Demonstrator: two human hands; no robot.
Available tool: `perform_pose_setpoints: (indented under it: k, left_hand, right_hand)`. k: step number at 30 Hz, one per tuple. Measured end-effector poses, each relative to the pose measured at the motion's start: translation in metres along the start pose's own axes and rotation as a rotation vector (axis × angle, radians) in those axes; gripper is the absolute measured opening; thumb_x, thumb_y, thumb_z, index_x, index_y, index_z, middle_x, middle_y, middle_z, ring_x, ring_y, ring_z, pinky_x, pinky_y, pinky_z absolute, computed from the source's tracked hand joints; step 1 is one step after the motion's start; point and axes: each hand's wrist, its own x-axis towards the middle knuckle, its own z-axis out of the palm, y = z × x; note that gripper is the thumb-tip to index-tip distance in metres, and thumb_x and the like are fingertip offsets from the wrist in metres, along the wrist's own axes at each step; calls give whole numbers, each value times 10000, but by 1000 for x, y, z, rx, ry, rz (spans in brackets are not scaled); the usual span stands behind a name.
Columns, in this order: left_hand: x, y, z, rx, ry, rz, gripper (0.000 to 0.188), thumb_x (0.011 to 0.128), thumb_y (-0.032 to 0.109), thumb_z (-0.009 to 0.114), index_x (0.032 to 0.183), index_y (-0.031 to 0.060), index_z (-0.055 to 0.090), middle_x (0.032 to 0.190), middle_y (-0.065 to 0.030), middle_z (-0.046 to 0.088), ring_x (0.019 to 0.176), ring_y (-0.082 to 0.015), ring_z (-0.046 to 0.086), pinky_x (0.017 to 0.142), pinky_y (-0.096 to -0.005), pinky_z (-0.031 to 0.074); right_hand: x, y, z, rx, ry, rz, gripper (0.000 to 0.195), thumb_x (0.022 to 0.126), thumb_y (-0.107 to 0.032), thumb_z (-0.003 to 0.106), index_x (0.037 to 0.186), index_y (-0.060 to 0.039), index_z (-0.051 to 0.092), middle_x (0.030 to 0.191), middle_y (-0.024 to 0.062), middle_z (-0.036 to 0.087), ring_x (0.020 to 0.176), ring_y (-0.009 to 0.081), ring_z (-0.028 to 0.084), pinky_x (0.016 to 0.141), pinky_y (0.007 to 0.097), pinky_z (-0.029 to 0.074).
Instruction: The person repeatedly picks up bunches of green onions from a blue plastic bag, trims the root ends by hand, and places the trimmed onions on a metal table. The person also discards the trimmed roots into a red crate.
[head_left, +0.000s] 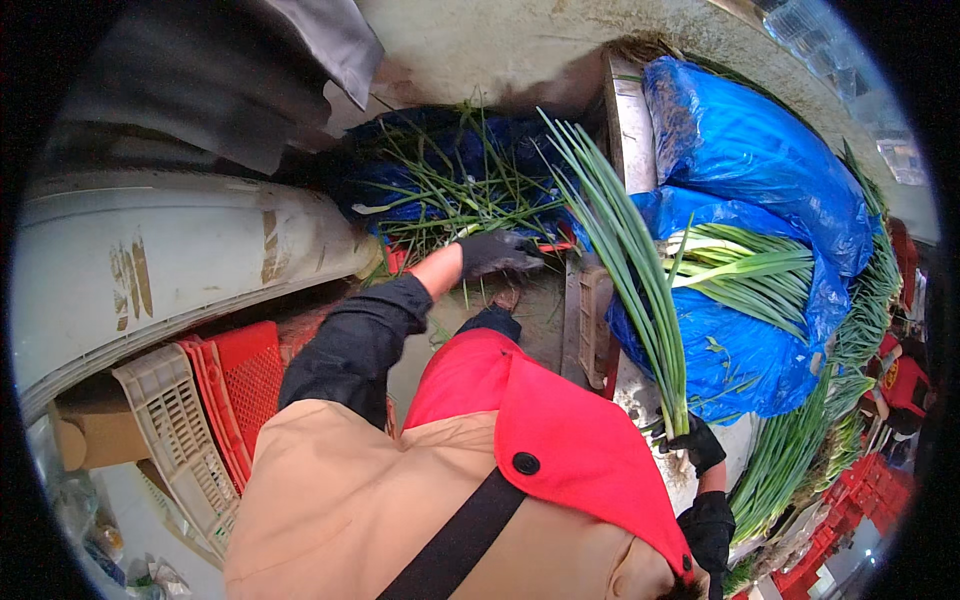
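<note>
My right hand (694, 444), in a black glove, grips a bunch of green onions (637, 270) near its white root end. The long green leaves slant up and away across the picture. My left hand (501, 255), also gloved in black, hovers at the near edge of a heap of loose onion leaves (465, 187). Its fingers are spread and slightly blurred, with nothing visible in them. Beneath the heap lies dark blue plastic, and part of a red crate (396, 259) shows. Beside the held bunch, more green onions (742, 262) lie in an opened blue plastic bag (750, 352).
A second, full blue bag (757, 157) lies behind the opened one. More green onions (787, 442) line the right side. At left stand a white appliance-like box (195, 247), a red crate (244, 375), a cream crate (176, 427) and a cardboard box (101, 431). A person (904, 382) is at far right.
</note>
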Motion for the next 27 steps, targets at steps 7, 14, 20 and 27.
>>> perform_pose_setpoints:
  k: [7, 14, 20, 27]
  left_hand:
    - [83, 25, 68, -1476, 103, 158, 326, 857, 185, 661, 1160, 111, 567, 1034, -7, 614, 844, -122, 596, 685, -281, 505]
    - [71, 49, 43, -1465, 296, 221, 225, 853, 137, 659, 1065, 72, 619, 892, -28, 655, 706, -113, 614, 580, -265, 507]
    - [49, 20, -3, -1449, 448, 211, 194, 943, 205, 529, 1031, 54, 612, 934, -89, 661, 653, -120, 589, 555, -249, 508]
    - [32, -5, -56, -1274, 635, 108, 142, 892, 92, 477, 911, 79, 617, 655, -28, 587, 473, -104, 479, 423, -239, 384]
  right_hand:
    - [6, 6, 10, 44, -51, -17, 571, 719, -52, 705, 1241, 21, 486, 966, 157, 649, 820, 243, 652, 711, 371, 563]
    - [0, -4, 18, 43, 102, 45, 350, 768, -83, 696, 1076, 27, 570, 791, 108, 641, 663, 202, 620, 585, 341, 513]
    - [17, 23, -7, -157, 181, 8, 332, 703, -20, 712, 1014, 38, 611, 797, 111, 655, 651, 204, 631, 603, 336, 522]
    - [30, 30, -23, -233, 242, 64, 360, 620, 3, 704, 971, 29, 631, 802, 104, 659, 635, 213, 630, 581, 358, 532]
